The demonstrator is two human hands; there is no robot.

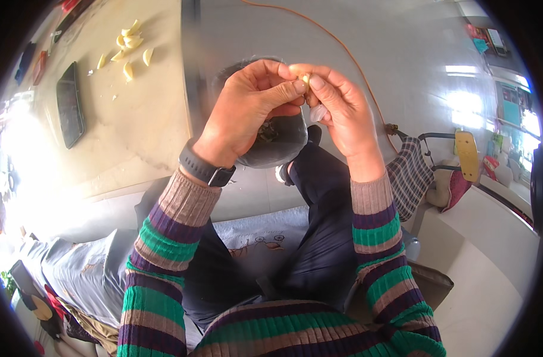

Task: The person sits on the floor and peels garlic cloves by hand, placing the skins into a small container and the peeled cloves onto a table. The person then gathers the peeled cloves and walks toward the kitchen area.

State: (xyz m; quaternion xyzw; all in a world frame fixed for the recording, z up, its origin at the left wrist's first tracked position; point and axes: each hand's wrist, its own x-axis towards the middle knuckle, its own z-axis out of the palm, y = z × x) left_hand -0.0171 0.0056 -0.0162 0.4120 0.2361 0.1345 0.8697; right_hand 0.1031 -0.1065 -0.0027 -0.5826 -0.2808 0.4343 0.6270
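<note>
Between the fingertips of my left hand [249, 102] and my right hand [345, 100], a small pale garlic clove [306, 80] is pinched, partly hidden by the thumbs. A whitish piece of garlic or its skin [317, 113] also sits in my right hand, against the curled lower fingers. Both hands are above a dark bin [278, 151], which looks lined with a bag and has scraps [267, 131] inside. On the table to the left, several peeled garlic cloves [133, 41] lie in a loose group, with a few standing apart.
A dark phone [70, 105] lies on the beige tabletop [137, 120], near small white flecks. An orange cord [338, 40] curves across the grey floor. At right stands a chair-like frame with checked cloth [407, 176]. Below my arms, my legs flank the printed seat cover [262, 232].
</note>
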